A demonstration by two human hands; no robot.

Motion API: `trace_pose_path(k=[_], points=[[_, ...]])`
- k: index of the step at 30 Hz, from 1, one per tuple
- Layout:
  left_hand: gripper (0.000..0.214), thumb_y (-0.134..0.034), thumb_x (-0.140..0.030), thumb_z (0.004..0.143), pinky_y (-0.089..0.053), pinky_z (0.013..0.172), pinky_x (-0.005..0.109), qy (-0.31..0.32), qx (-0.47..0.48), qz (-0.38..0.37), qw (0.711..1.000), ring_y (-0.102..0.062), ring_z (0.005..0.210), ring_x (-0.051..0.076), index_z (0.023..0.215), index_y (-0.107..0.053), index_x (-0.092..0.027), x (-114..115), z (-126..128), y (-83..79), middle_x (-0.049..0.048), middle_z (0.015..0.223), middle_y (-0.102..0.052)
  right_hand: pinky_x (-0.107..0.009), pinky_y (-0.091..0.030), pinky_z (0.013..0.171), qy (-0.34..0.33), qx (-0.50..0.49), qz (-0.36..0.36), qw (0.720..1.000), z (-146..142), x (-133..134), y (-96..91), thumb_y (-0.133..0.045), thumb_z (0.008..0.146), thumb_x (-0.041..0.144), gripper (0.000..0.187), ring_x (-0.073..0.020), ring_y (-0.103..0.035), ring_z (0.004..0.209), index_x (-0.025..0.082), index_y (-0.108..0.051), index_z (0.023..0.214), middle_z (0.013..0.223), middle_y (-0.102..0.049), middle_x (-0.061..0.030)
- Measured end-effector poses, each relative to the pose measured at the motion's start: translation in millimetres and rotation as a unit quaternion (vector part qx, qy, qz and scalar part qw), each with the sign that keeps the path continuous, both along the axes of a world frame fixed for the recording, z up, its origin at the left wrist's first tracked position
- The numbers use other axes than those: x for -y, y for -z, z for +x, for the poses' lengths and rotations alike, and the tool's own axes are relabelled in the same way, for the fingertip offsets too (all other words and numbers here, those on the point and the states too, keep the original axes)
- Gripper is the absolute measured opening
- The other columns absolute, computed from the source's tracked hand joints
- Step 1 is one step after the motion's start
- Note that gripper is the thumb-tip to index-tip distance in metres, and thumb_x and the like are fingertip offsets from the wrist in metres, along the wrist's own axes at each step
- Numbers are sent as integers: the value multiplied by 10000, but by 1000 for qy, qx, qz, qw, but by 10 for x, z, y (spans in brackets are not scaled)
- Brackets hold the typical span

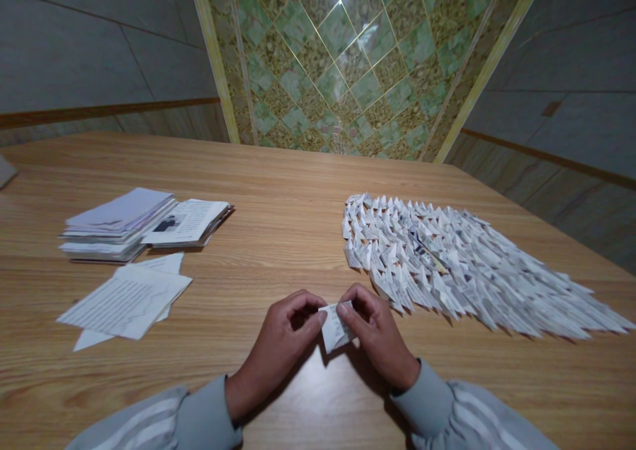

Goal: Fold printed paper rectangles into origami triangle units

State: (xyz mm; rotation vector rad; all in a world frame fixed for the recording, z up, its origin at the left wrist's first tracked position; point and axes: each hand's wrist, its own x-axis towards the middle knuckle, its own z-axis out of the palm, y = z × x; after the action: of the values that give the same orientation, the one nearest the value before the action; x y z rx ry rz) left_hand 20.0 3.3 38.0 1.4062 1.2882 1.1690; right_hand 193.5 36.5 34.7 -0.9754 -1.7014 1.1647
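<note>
Between my two hands, just above the table, is a small folded piece of printed paper [334,331]. My left hand [288,327] pinches its upper left corner with thumb and forefinger. On the other side, my right hand [375,331] grips the upper right edge, its thumb lying across the front. The paper's back and the fingertips behind it are hidden. Right of my hands, rows of folded paper pieces [437,264] with pointed tips stand packed together. Loose printed sheets [129,297] lie to the left, overlapping one another.
A stack of paper [119,215] stands at the left, with a lower pile of printed pages [191,223] against it. The wooden table [278,198] reaches back to a green tiled wall [342,65]. A pale object [6,170] shows at the far left edge.
</note>
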Motion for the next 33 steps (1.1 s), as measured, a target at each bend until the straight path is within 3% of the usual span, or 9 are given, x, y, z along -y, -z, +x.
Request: trace_pose_path(k=[5, 12, 16, 23, 27, 33], points=[[222, -648, -334, 859, -438, 655, 261, 9, 29, 1, 1000, -580, 694, 180, 724, -697, -166, 22, -13, 14, 26, 702, -658, -249, -361, 574, -8, 19, 18, 1000, -6, 7, -13, -579, 897, 378, 257, -130, -474, 621, 183, -566, 730, 663, -532, 24], [271, -699, -396, 807, -426, 609, 252, 16, 116, -54, 992, -535, 621, 151, 687, -664, -156, -18, -6, 67, -1, 636, -617, -248, -369, 568, -16, 10, 1, 1000, -14, 2, 4, -585, 901, 422, 290, -131, -471, 618, 187, -564, 733, 662, -531, 23], [238, -679, -399, 834, -464, 666, 262, 15, 134, -60, 989, -584, 708, 165, 810, -679, -163, -27, 10, 29, 13, 745, -654, -241, -375, 562, -2, -40, -30, 999, -5, -27, 11, -603, 885, 439, 288, -127, -456, 613, 193, -544, 748, 668, -508, 32], [274, -807, -335, 702, -457, 634, 248, 58, 157, -94, 981, -597, 682, 151, 803, -617, -165, -12, 54, 58, 8, 743, -650, -237, -360, 551, 43, -61, -24, 997, 3, -41, 24, -615, 876, 437, 280, -128, -444, 609, 197, -537, 753, 665, -492, 39], [264, -827, -307, 677, -434, 620, 228, 41, 176, -106, 978, -576, 656, 130, 782, -643, -150, -13, 63, 77, 0, 716, -653, -238, -367, 559, 40, -54, -25, 997, -12, -25, 41, -600, 890, 427, 276, -128, -448, 621, 197, -530, 754, 677, -493, 36], [278, -857, -306, 644, -427, 576, 216, -9, 217, -124, 968, -562, 603, 119, 730, -647, -145, -25, 42, 72, -7, 666, -648, -274, -444, 675, 32, -26, -23, 999, -18, 18, 17, -598, 887, 359, 229, -162, -530, 764, 205, -543, 1048, 854, -563, 3]])
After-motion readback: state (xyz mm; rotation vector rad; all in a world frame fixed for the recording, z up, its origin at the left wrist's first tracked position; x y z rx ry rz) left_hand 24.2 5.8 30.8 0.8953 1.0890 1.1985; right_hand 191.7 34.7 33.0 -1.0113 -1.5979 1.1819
